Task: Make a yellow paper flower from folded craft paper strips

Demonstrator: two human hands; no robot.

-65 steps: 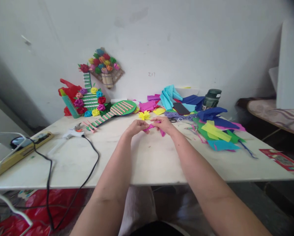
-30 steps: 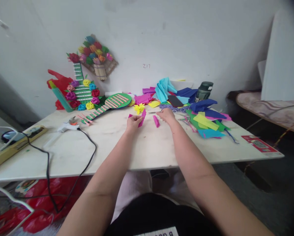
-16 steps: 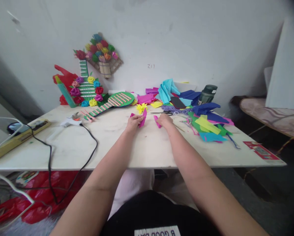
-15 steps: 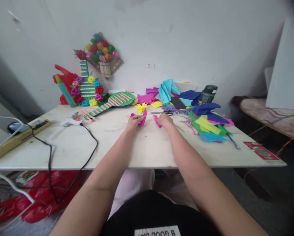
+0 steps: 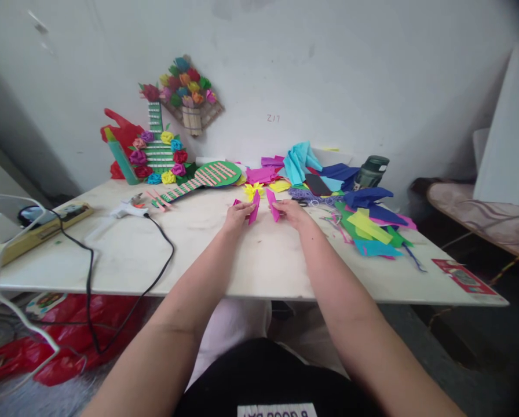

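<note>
My left hand (image 5: 238, 216) pinches a folded piece of bright pink paper (image 5: 255, 209), held upright a little above the white table. Facing it across a small gap, a second pink paper piece (image 5: 273, 205) is between the closed fingers of my right hand (image 5: 293, 212). Just behind the papers lies a yellow paper flower (image 5: 252, 190). Scissors (image 5: 300, 202) rest behind my right hand, mostly covered by it. Left of my hands lies a green guitar-shaped board (image 5: 218, 174) with pale pink strips across it.
Coloured paper scraps (image 5: 370, 226) and a dark phone (image 5: 317, 184) lie to the right, near a dark green bottle (image 5: 371, 172). A white glue gun (image 5: 129, 209) with a black cord lies left, beside a power strip (image 5: 77, 217). Flower-decorated crafts (image 5: 159, 156) stand against the wall.
My right hand has raised its pink paper upright and brought it closer to the left one. My left hand has barely moved. The camera view has shifted slightly.
</note>
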